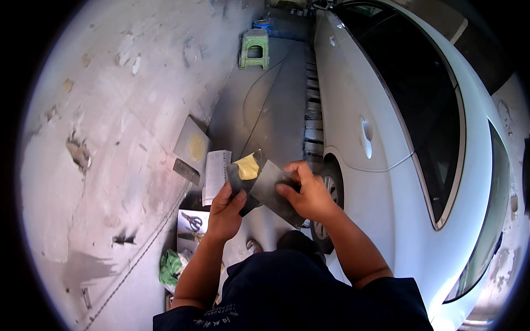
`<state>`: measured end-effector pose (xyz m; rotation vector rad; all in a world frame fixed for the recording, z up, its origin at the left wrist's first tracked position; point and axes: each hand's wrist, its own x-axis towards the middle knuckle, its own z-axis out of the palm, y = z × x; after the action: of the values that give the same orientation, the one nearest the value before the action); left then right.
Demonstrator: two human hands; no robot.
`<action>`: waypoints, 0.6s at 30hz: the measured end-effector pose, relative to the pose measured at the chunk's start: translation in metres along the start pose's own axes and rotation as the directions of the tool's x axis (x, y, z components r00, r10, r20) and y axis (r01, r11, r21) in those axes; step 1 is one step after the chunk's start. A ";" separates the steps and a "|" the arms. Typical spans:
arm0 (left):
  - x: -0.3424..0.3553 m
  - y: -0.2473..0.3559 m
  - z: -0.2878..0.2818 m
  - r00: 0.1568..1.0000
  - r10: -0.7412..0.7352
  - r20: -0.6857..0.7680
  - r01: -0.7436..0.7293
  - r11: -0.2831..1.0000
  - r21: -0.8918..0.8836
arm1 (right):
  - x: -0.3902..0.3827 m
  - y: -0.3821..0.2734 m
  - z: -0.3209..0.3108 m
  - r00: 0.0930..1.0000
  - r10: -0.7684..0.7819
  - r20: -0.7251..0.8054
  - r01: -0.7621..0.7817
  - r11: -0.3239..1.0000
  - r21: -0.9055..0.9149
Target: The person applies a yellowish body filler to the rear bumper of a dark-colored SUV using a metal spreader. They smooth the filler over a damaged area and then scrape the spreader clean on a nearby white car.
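Observation:
My left hand (225, 212) is closed around a dark flat scraper (243, 196) with a lump of yellow paste (246, 166) near its upper end. My right hand (307, 194) grips a grey metal spreader blade (271, 189), thumb on its face, and this blade sits beside the paste, partly over the dark scraper. Below and left of my hands, scissors with dark handles (192, 222) lie on a white surface. A grey board (187, 146) with a yellow smear leans by the wall, next to folded newspaper (216, 176).
A white car (370, 209) with a wheel (327, 185) stands close on my right, a worn pale wall (110, 110) on my left. Ahead along the grey floor (270, 116) are a green plastic stool (254, 44) and a blue can (261, 25). A green cloth (170, 267) lies at lower left.

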<state>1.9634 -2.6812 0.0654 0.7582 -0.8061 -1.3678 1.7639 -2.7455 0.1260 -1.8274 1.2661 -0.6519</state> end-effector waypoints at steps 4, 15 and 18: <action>0.079 -0.007 0.002 0.991 -0.104 0.081 0.084 0.973 0.213 | 0.072 0.034 -0.017 1.000 0.004 -0.024 -0.001 0.995 0.097; 0.298 -0.033 0.018 0.993 -0.114 -0.012 0.082 0.636 0.768 | 0.284 0.083 -0.154 0.973 -0.141 -0.180 0.196 0.920 0.340; 0.351 -0.018 0.017 0.983 -0.176 0.051 0.123 0.841 0.528 | 0.314 0.069 -0.188 0.883 -0.425 -0.198 0.450 0.888 0.100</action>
<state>1.9513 -3.0322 0.0772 1.2069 -1.2469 -1.3408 1.6976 -3.1098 0.1617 -1.9835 0.8776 -1.1399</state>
